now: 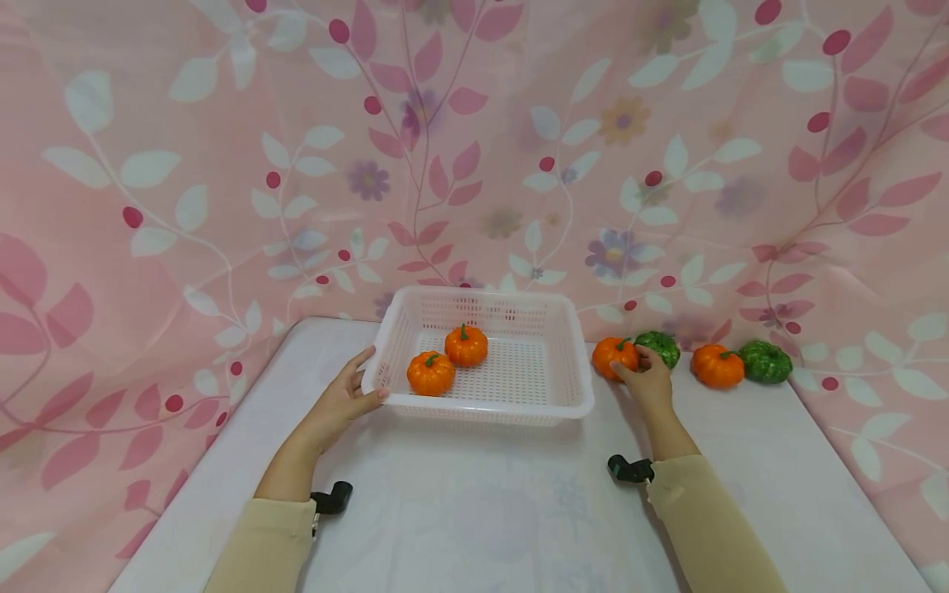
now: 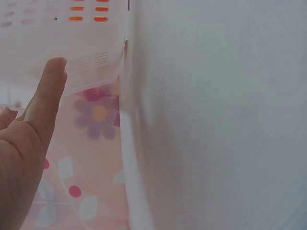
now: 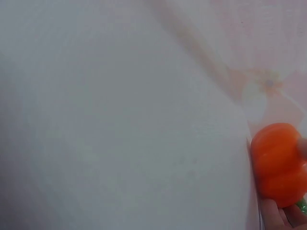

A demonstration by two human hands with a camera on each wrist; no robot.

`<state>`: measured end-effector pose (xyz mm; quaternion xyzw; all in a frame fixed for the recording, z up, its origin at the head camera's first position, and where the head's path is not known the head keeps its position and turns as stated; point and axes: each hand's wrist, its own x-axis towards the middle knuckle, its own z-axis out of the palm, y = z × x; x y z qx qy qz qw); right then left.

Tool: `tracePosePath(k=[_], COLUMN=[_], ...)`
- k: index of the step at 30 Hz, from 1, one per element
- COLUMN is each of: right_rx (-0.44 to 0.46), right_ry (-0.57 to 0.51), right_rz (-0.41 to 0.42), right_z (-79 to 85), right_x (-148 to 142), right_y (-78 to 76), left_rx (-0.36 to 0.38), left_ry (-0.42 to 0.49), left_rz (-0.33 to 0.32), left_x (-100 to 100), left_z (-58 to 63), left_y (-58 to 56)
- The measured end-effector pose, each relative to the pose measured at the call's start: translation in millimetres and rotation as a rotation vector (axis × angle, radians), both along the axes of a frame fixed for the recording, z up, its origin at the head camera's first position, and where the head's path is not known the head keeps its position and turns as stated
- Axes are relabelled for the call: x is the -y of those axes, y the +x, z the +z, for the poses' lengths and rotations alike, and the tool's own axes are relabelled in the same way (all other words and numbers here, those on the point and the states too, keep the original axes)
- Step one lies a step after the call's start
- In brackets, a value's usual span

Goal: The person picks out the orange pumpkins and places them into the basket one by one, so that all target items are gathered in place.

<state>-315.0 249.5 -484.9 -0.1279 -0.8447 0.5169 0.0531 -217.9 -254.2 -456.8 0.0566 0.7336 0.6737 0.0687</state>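
Note:
A white plastic basket [image 1: 474,409] stands near the back of the table with two small orange pumpkins [image 1: 431,374] inside, on its left half. Against the basket's left end lies my left hand [image 1: 337,408], fingers extended along the outer wall and thumb by the front corner. In the left wrist view a straight finger of the left hand [image 2: 41,108] lies against the basket wall [image 2: 29,52]. To the right of the basket, my right hand [image 1: 650,387] holds another orange pumpkin [image 1: 610,356] between thumb and fingers. The right wrist view shows that pumpkin [image 3: 278,163] with fingertips on it.
Just behind the right hand sits a green pumpkin [image 1: 662,346], partly hidden. Farther right, an orange pumpkin [image 1: 717,367] and a green pumpkin [image 1: 767,362] stand side by side. A pink floral curtain [image 1: 474,165] hangs behind the white-covered table [image 1: 474,511].

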Motion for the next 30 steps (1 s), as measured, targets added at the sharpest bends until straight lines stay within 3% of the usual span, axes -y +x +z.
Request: tracePosePath(k=[15, 30], right_rx=[0.016, -0.033], right_ry=[-0.005, -0.034], right_rz=[-0.023, 0.004], right_z=[-0.1, 18.7], right_x=[-2, -11], right_y=[1.3, 15.9], left_rx=[0.011, 0.004], left_ry=[0.006, -0.004], left_rz=[0.003, 0.001], left_x=[-3, -1], left_z=[2.5, 2.4], left_y=[0.8, 2.3])
